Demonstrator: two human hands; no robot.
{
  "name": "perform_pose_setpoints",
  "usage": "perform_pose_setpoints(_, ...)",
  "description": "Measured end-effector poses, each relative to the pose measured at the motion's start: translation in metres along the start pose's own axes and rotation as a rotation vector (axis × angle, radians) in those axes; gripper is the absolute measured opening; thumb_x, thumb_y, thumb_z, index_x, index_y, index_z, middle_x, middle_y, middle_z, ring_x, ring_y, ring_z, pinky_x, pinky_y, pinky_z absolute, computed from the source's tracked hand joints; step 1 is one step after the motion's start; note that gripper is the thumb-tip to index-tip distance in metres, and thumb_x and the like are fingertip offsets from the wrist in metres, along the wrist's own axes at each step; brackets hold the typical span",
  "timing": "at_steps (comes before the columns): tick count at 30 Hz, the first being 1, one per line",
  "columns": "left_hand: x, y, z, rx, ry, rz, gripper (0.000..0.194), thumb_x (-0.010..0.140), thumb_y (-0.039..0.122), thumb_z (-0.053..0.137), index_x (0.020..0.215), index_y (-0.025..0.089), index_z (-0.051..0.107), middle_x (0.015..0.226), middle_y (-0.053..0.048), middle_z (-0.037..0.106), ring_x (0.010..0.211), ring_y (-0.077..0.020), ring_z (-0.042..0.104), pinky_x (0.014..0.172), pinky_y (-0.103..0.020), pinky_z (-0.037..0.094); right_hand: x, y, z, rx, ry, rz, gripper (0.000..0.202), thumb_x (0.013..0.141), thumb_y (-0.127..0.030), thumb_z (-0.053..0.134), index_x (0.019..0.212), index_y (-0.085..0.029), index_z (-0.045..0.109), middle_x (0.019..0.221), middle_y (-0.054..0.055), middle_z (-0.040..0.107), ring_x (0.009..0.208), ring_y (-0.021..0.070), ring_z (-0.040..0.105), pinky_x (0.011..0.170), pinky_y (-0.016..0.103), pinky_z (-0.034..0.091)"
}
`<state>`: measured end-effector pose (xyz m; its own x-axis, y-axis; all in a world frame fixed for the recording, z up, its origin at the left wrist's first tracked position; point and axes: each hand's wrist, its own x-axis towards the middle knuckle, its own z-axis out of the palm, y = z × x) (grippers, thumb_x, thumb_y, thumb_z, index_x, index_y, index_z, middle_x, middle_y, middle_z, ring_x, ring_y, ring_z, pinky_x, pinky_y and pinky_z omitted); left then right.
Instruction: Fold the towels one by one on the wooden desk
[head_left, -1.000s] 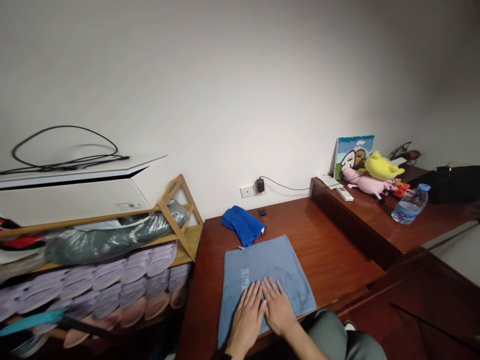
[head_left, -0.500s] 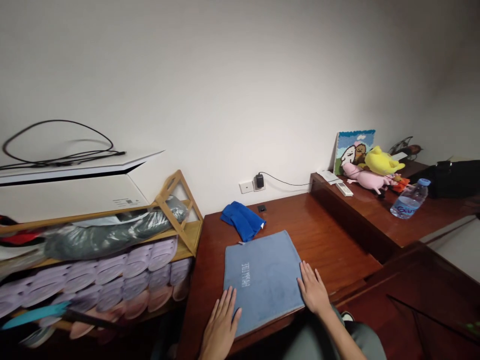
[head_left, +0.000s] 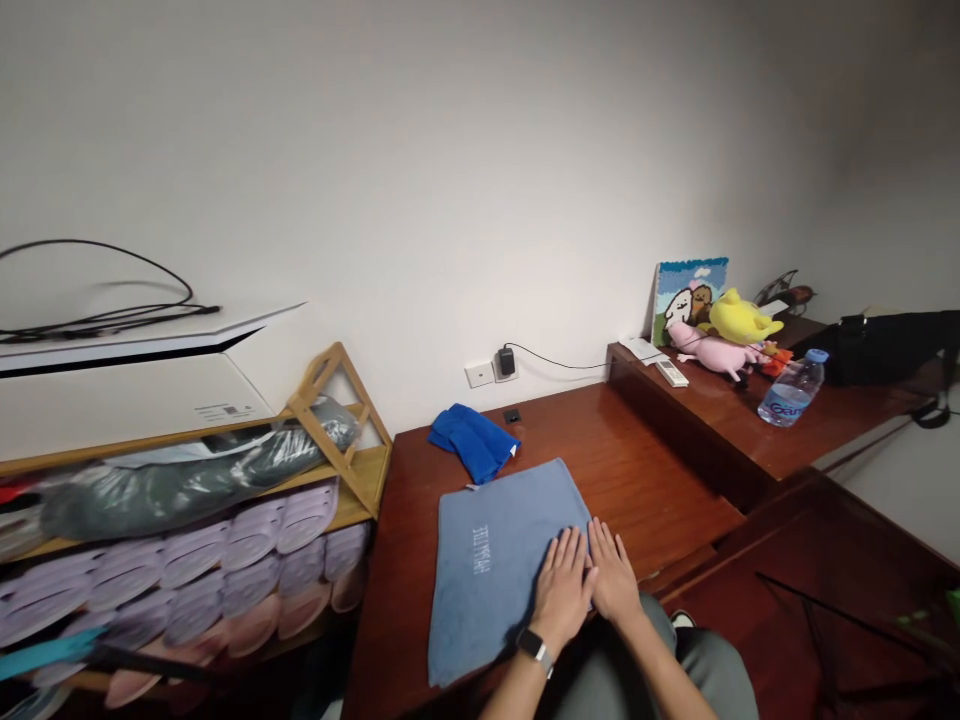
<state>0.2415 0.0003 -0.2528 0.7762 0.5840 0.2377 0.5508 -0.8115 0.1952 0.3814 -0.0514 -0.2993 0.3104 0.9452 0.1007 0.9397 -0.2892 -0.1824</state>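
Observation:
A blue-grey cloth [head_left: 487, 570] with white lettering lies spread out on the brown wooden desk [head_left: 637, 460], reaching the front edge. My left hand [head_left: 562, 588] rests flat on the cloth's right part, fingers extended, a watch on the wrist. Right beside it, my right hand [head_left: 611, 575] lies at the cloth's right edge with its fingers stretched out. The two hands touch or nearly touch near the thumbs. Behind the cloth sits a crumpled bright blue cloth [head_left: 474, 440].
To the left stands a wooden rack [head_left: 349, 420] with lilac and pink slippers and a white box [head_left: 135, 400]. On the raised desk at right are a water bottle [head_left: 793, 390], plush toys [head_left: 716, 350], a remote [head_left: 672, 373] and a black bag [head_left: 877, 350]. A charger [head_left: 506, 360] is plugged into the wall.
My left hand has moved from the cloth's left front edge across to the right, beside my right hand. The right hand stays at the right edge. The view has shifted slightly.

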Motion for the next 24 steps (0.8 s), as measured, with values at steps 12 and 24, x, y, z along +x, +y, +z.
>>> perform_pose_setpoints(12, -0.146, -0.119, 0.002, 0.253, 0.223, -0.449, 0.070, 0.107, 0.050, 0.030, 0.167, 0.016, 0.017, 0.165, -0.012, 0.044, 0.151, -0.0292, 0.045, 0.124, -0.052, 0.038, 0.000, -0.010, -0.012, 0.017, -0.060, 0.124, 0.064, 0.107, -0.040, 0.023, 0.165, -0.014, 0.028, 0.172, 0.005, 0.024, 0.160, 0.0220, 0.022, 0.131, 0.043, 0.016)
perform_pose_setpoints(24, -0.163, -0.120, -0.005, 0.294, 0.303, -0.423, 0.071, 0.106, 0.043, 0.029, 0.168, 0.013, 0.011, 0.162, -0.016, 0.048, 0.149, -0.0305, 0.047, 0.122, -0.053, 0.041, 0.005, -0.111, -0.015, 0.150, 0.075, -0.234, 0.061, 0.109, -0.040, 0.030, 0.165, -0.016, 0.031, 0.169, 0.007, 0.032, 0.159, 0.0237, 0.027, 0.131, 0.042, 0.021)
